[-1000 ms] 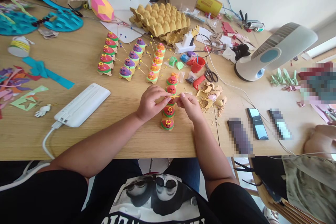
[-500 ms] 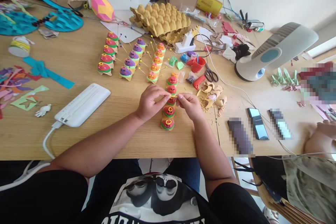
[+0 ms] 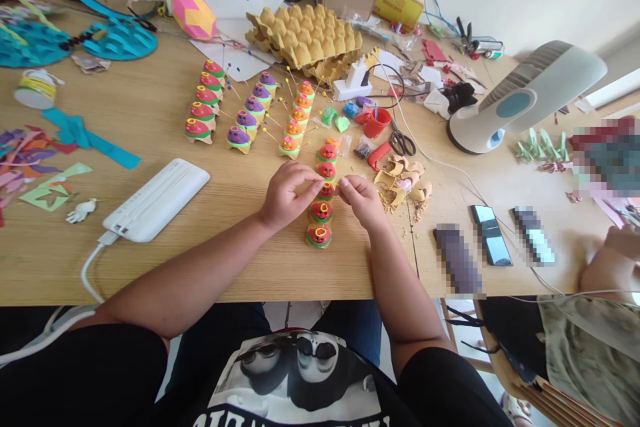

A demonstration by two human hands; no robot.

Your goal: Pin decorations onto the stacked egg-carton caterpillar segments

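A row of red painted egg-carton domes (image 3: 320,213) with green edges and drawn faces runs away from me between my hands. Yellow rings lie on top of the two nearest domes. My left hand (image 3: 291,197) is closed in a pinch at the middle dome, with a thin yellow clay strip (image 3: 327,184) at its fingertips. On the other side of that dome, my right hand (image 3: 361,201) has thumb and finger pressed together; whatever lies between them is too small to make out. Finished-looking rows in red (image 3: 204,101), purple (image 3: 251,112) and orange (image 3: 299,120) stand behind, some with pin-like feelers.
Egg trays (image 3: 307,37) are stacked at the back. Right of the row lie a red cup (image 3: 377,123), scissors (image 3: 401,141) and carton scraps (image 3: 403,187). A white power bank (image 3: 157,200) is at left; a fan (image 3: 520,100), phones (image 3: 491,235) and another person's arm (image 3: 607,263) are at right.
The yellow strip stretched straight between both hands now shows mainly by my left fingertips over the middle dome. My hands have hardly moved.
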